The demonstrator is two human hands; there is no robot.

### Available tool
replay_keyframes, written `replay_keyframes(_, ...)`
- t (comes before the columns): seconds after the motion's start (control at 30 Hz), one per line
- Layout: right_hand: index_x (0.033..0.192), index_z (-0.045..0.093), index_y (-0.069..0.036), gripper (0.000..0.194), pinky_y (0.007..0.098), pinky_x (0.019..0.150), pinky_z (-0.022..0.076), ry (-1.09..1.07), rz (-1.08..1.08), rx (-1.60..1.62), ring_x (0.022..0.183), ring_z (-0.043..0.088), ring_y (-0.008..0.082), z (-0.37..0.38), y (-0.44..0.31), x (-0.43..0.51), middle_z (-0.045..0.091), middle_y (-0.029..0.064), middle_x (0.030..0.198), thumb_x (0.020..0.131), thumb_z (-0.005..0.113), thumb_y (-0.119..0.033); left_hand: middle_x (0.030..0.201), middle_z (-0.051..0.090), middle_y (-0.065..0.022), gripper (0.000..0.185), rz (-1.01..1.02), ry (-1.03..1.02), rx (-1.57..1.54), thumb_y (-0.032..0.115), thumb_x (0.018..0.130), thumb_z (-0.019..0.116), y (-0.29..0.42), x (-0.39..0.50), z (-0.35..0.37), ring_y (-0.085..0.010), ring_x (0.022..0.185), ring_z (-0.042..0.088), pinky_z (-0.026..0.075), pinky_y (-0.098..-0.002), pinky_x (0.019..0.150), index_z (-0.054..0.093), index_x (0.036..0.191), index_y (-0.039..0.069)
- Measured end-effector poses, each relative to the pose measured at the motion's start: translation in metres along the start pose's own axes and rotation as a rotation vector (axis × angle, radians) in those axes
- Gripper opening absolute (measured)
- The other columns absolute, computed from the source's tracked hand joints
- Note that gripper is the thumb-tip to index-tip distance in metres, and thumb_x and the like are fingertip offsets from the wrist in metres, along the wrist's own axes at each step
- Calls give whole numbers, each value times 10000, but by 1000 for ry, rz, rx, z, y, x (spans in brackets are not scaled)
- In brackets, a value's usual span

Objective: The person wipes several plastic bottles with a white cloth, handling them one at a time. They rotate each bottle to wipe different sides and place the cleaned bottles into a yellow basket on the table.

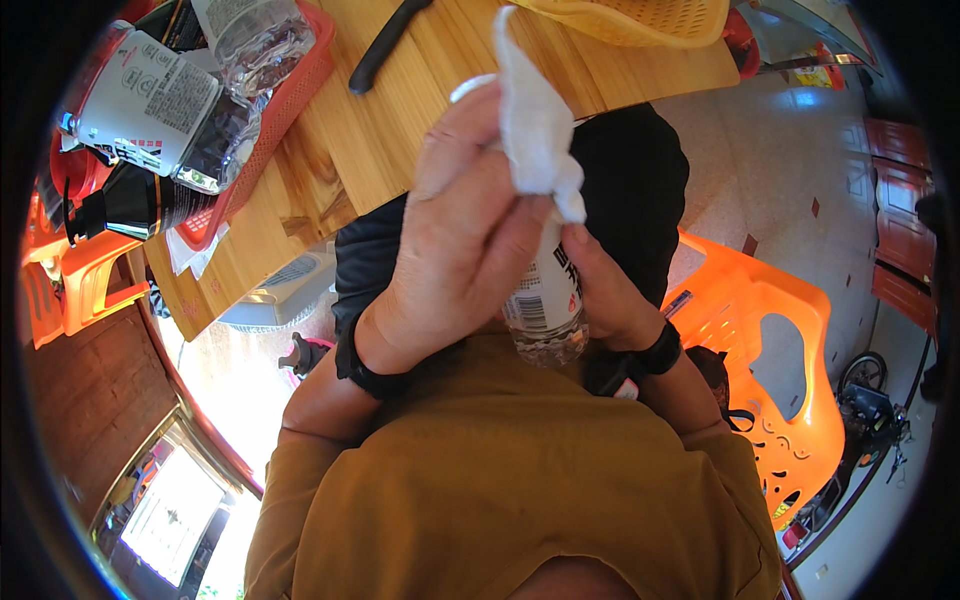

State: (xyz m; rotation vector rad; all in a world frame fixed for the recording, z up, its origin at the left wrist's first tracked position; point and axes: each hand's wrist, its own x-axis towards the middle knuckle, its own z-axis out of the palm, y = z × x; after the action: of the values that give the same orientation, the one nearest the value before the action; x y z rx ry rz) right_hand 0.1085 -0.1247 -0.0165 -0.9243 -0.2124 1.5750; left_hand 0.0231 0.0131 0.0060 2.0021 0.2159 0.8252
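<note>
A clear plastic bottle [546,309] with a white printed label is held over my lap, its base towards my chest. My right hand [616,296] grips it from the right side. My left hand [457,202] holds a folded white cloth or tissue [536,124] at the bottle's far end, with the thumb against it. The cloth and my fingers hide the bottle's neck and cap. A bit of something white also shows beyond my left fingers.
A wooden table [390,142] lies ahead, bearing a black-handled utensil [381,49], a yellow plastic basket [637,22] and a red basket [289,112] holding bottles, including a large labelled bottle [150,105]. An orange plastic chair [814,360] stands at my right.
</note>
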Motion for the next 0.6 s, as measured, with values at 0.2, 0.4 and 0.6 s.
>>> replay_keyframes(0.2, 1202, 432, -10, 732, 327, 760, 499, -95, -12, -150, 845, 614, 222, 9, -4, 1, 603, 155, 966, 845, 330, -642, 1066, 538, -60, 368, -611, 211, -946, 211, 904, 511, -6, -6, -4, -129, 929, 534, 436, -253, 796, 415, 1210, 31)
replay_keyframes(0.4, 1219, 406, -3, 778, 329, 759, 498, -121, 8, -105, 842, 612, 228, 9, -2, 1, 599, 158, 969, 812, 384, -666, 1040, 580, -76, 424, -764, 45, -1180, 300, 881, 541, -13, -8, -8, -144, 890, 584, 481, -271, 769, 444, 1187, 24)
replay_keyframes(0.6, 1269, 351, -20, 771, 321, 821, 465, -136, -71, -79, 956, 565, 204, 6, 2, 8, 546, 118, 1091, 781, 537, -586, 1018, 599, -83, 410, -718, 150, -1143, 274, 863, 575, -8, -8, -12, -156, 862, 604, 494, -280, 753, 469, 1167, 20)
